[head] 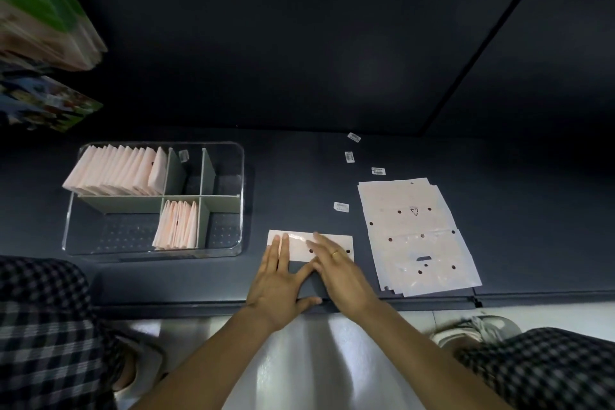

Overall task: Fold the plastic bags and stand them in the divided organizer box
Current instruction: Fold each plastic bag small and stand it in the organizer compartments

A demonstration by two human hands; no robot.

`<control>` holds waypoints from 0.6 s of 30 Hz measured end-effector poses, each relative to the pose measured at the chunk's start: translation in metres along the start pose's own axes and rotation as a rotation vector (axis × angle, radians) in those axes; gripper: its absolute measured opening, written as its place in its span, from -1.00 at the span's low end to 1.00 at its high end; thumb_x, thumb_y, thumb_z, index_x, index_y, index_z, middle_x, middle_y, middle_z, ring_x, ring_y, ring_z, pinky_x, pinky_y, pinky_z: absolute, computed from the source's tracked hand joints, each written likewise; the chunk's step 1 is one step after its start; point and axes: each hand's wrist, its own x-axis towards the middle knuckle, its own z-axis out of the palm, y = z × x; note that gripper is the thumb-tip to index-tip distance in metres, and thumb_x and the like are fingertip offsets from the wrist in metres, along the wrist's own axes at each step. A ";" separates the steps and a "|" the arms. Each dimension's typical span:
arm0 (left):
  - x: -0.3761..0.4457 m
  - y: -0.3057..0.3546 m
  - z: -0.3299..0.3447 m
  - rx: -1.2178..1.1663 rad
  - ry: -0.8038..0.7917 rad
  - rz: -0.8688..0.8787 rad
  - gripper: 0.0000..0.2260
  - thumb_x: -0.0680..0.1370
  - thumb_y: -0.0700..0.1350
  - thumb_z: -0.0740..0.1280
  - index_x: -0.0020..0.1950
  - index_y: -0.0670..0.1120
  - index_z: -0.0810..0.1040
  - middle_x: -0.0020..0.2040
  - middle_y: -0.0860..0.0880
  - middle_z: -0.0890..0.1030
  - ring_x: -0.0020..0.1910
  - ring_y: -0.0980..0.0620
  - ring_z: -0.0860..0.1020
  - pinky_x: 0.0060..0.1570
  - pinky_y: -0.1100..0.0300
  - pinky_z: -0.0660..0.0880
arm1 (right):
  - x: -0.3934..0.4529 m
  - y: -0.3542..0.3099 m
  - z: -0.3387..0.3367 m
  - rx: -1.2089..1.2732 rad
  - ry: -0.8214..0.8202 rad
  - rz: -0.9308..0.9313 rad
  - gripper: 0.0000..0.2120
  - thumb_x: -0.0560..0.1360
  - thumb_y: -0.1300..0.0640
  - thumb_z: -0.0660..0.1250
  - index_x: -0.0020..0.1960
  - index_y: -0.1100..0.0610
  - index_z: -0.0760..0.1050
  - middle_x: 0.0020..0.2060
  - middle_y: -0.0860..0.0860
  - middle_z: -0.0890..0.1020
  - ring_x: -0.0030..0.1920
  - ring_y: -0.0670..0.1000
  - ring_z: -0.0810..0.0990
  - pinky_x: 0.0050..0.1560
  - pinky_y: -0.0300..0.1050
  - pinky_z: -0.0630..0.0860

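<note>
Left of the flat-pressed folded bag (311,245), under both outstretched hands (279,280) (342,271), organizer box (153,198); right, unfolded stack (419,236), scattered labels (341,206).

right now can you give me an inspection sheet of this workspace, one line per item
surface: dark matte table, front edge near the person's knees
job's things: clear divided organizer box at left, folded bags standing in its back left compartment and front middle compartment; other compartments hold no bags; partly folded bag flat in front of the person; stack of unfolded bags at right
clutter: four small label stickers loose on the table between box and stack
grippers: left hand and right hand both flat, fingers straight, pressing the partly folded bag; ring on the right hand
cables: nothing seen
surroundings: dark wall behind; blurred colourful packages upper left; checked trousers and pale floor below
</note>
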 end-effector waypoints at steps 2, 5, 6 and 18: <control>0.004 -0.007 -0.007 0.026 0.007 0.005 -0.31 0.45 0.43 0.06 0.49 0.26 -0.09 0.49 -0.32 -0.30 0.49 -0.25 -0.28 0.46 -0.05 -0.16 | -0.003 0.008 0.006 -0.089 -0.042 -0.064 -0.54 0.63 0.22 0.07 0.51 0.07 0.12 0.53 -0.04 0.08 0.52 -0.09 -0.01 0.41 -0.37 -0.13; 0.009 -0.019 -0.014 0.074 -0.009 0.022 -0.26 0.41 0.47 0.08 0.49 0.26 -0.09 0.51 -0.28 -0.27 0.51 -0.22 -0.18 0.44 -0.02 -0.05 | -0.006 0.025 0.001 -0.192 0.033 -0.040 -0.56 0.64 0.16 0.07 0.51 0.11 0.14 0.52 -0.02 0.13 0.51 -0.10 0.03 0.38 -0.42 -0.16; 0.008 -0.021 -0.013 0.076 -0.018 0.029 -0.25 0.41 0.47 0.08 0.50 0.27 -0.13 0.51 -0.28 -0.29 0.51 -0.21 -0.21 0.46 -0.01 -0.09 | -0.008 0.029 -0.001 -0.213 0.061 -0.022 -0.56 0.64 0.13 0.08 0.50 0.12 0.15 0.51 -0.02 0.15 0.51 -0.10 0.05 0.36 -0.43 -0.17; -0.005 -0.015 -0.019 -0.030 0.061 -0.024 -0.41 0.51 0.30 0.15 0.49 0.18 0.11 0.55 -0.15 -0.17 0.52 -0.15 -0.20 0.45 -0.09 -0.20 | -0.006 0.021 -0.045 -0.714 0.085 -0.311 -0.64 -0.08 0.23 0.60 -0.31 0.11 0.62 -0.33 0.00 0.65 -0.33 0.01 0.62 -0.37 -0.24 0.54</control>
